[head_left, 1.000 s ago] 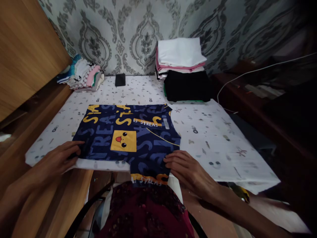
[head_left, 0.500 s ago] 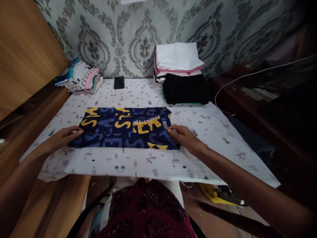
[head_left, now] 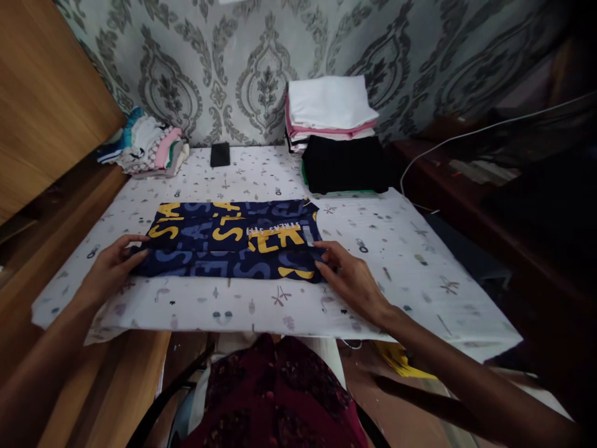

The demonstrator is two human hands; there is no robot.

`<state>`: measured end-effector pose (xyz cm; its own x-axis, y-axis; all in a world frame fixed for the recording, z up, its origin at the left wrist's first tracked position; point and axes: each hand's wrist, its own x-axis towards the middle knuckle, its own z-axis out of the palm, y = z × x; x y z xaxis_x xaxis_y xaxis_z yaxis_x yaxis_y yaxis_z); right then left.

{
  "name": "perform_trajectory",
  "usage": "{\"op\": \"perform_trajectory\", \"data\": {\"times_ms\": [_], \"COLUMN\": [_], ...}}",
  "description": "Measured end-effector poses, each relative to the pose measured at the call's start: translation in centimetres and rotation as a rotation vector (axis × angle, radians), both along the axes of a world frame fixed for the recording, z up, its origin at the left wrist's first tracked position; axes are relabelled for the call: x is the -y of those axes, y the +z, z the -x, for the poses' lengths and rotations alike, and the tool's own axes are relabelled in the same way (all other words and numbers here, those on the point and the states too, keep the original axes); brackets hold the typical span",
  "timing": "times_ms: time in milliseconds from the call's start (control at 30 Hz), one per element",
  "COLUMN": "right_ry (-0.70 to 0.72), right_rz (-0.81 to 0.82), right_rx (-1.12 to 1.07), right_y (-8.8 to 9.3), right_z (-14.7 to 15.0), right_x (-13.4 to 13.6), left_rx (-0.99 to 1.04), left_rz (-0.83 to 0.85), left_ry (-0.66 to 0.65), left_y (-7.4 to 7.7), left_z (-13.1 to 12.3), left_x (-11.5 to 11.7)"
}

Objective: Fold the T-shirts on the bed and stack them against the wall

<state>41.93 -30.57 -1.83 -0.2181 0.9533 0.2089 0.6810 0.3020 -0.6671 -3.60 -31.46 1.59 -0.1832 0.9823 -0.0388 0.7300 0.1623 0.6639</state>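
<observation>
A navy T-shirt point(head_left: 224, 246) with yellow and blue lettering lies folded lengthwise into a long strip across the table. At its left end, my left hand point(head_left: 114, 264) has the edge between thumb and fingers. My right hand point(head_left: 347, 274) grips the front corner of the right end, by the neckline, thumb nearer me and fingers beyond. Dark cloth shows between the thumb and fingers of both hands. The strip rests on a white printed sheet point(head_left: 280, 314).
Folded clothes stand stacked at the back right, a white one point(head_left: 331, 102) behind a black one point(head_left: 345, 165). A looser clothes pile point(head_left: 152, 146) sits back left, near a small dark flat object point(head_left: 220, 154). A white cable point(head_left: 489, 127) runs along the right.
Both hands have changed their grip at the shirt's ends, thumbs and fingers now further apart. The right end's front corner is drawn in, and the front layer looks slightly shifted.
</observation>
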Motion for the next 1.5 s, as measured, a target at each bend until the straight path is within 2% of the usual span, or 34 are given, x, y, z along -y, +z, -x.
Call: {"op": "perform_trajectory", "data": {"times_ms": [100,200,300,533,600,700,767,867,967,1100,1200,1333,1500], "right_ry": [-0.015,0.030,0.068,0.062,0.028,-0.061,-0.136,-0.219,-0.198,-0.080,-0.077,-0.096,-0.035], "right_rz": [-0.064,-0.147,-0.223,-0.217,-0.148,-0.006,0.025,-0.012,-0.031,-0.128,-0.172,-0.149,-0.268], "right_rx": [0.059,0.161,0.247,0.249,0.181,-0.057,-0.233,-0.346,-0.258,-0.027,0.061,0.097,0.263], "right_y": [-0.8,-1.3,-1.6,-1.2,-0.8,-0.2,0.0,0.1,0.0,-0.5,-1.4,-2.2,-0.9], "right_z": [-0.1,-0.2,-0.2,-0.1,-0.2,-0.8,-1.4,-2.1,-2.1,-1.3,-1.0,-1.2,-0.4], "right_x": [0.0,0.1,0.1,0.3,0.4,0.6,0.6,0.8,1.5,2.3,2.1,1.8,1.2], "left_rx": [-0.159,-0.376,-0.503,-0.771,-0.873,-0.983,-0.908,-0.662,-0.531,-0.462,-0.410,-0.393,-0.433], "left_rz": [-0.027,-0.018,0.023,0.188,0.107,-0.126,-0.262,-0.412,-0.475,-0.487,-0.494,-0.476,-0.410], "left_ry": [0.065,0.063,0.057,0.028,0.024,0.003,-0.074,-0.300,-0.530,-0.743,-0.830,-0.900,-0.926], "left_y": [-0.3,-0.6,-0.7,0.3,0.7,0.9,0.6,-0.1,-0.8,-1.3,-1.7,-3.0,-4.7], "left_z": [-0.5,-0.5,-0.6,-2.0,-2.6,-3.7,-4.8,-7.5,-11.1,-15.9,-18.3,-19.6,-19.8], "left_x": [0.0,-0.1,-0.2,0.2,0.5,0.6,0.3,-0.4,-1.3,-2.9,-4.2,-5.7,-6.4]}}
